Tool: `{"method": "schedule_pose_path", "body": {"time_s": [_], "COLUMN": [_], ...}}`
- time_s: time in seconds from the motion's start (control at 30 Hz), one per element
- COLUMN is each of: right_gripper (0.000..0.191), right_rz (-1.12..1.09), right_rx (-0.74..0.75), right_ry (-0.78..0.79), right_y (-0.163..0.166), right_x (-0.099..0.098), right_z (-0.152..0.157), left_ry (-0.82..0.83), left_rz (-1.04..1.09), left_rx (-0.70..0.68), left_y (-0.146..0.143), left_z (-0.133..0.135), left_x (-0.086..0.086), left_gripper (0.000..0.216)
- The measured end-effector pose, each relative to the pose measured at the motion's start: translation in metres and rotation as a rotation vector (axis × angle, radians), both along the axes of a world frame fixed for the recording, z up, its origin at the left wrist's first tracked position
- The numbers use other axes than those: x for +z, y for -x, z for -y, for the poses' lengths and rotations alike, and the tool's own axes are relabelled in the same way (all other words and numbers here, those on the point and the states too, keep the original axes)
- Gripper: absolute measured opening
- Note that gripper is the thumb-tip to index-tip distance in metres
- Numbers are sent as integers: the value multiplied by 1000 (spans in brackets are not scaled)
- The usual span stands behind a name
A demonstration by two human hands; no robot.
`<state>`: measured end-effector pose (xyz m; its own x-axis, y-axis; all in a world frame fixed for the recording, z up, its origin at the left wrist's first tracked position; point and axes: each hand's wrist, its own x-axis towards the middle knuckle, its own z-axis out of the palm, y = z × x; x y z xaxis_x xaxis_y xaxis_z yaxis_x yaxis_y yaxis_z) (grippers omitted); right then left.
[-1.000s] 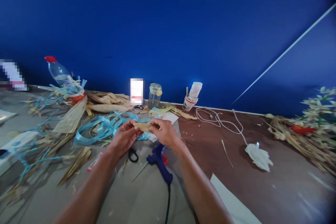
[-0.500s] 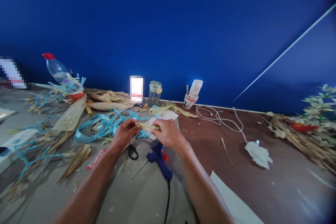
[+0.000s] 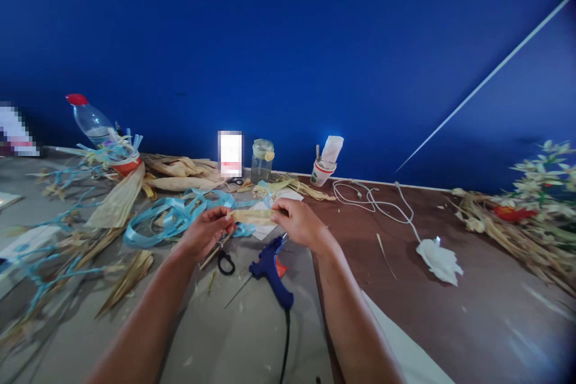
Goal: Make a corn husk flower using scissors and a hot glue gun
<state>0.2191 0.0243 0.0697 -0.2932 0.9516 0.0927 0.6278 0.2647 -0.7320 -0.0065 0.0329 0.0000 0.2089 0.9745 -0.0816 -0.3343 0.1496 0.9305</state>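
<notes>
A pale strip of dried corn husk is stretched level between my two hands above the table. My left hand pinches its left end, and my right hand pinches its right end. Just below, a blue glue gun lies on its side with its nozzle toward my right hand. Scissors with a black handle lie below my left hand, partly hidden by it. A coil of light blue ribbon is spread out behind and left of my left hand.
Along the blue wall stand a plastic bottle with a red cap, a glass jar and a paper cup. More husks lie at the back. At right are a white cable, crumpled tissue and a flower bundle.
My hands have drawn apart, my right hand moving rightward, and the husk strip now shows longer and flatter between them. The whole view has shifted slightly.
</notes>
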Motion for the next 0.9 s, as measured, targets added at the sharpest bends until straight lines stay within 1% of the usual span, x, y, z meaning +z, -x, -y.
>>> {"method": "schedule_pose_path", "body": {"time_s": [0.1, 0.23, 0.33, 0.43, 0.5, 0.63, 0.7, 0.8, 0.83, 0.87, 0.9], "right_gripper": [6, 13, 15, 16, 17, 18, 17, 16, 17, 18, 20], "right_rz": [-1, 23, 11, -10, -22, -19, 7, 111, 156, 200, 242], "right_rx": [-32, -118, -133, -142, -142, -118, -95, -130, -161, -185, -184], "right_ry": [14, -8, -18, -21, -41, -90, -156, -371, -452, -517, -563], "right_y": [-4, -6, -5, -3, -2, 2, 6, 18, 23, 28, 33], "right_x": [-1, -3, -4, -4, -3, -1, 1, 3, 3, 2, 1], "right_z": [-1, -2, -2, -2, -1, 3, 6, 13, 16, 19, 22], "left_ry": [-8, -25, -49, -110, -144, -162, -163, -164, -159, -149, -132], "left_rz": [-15, -88, -124, -178, -224, -315, -326, -264, -222, -167, -101], "left_rx": [27, 134, 191, 223, 273, 341, 383, 493, 503, 484, 436], "left_y": [-1, -3, -5, -7, -9, -12, -12, -12, -12, -12, -12], "left_z": [-1, -3, -4, -3, -2, -1, -1, -1, -1, -1, 0], "left_x": [-1, -6, -9, -6, -3, 2, 2, 0, 0, 0, 0], "left_gripper": [27, 29, 30, 28, 27, 23, 23, 36, 39, 40, 41]}}
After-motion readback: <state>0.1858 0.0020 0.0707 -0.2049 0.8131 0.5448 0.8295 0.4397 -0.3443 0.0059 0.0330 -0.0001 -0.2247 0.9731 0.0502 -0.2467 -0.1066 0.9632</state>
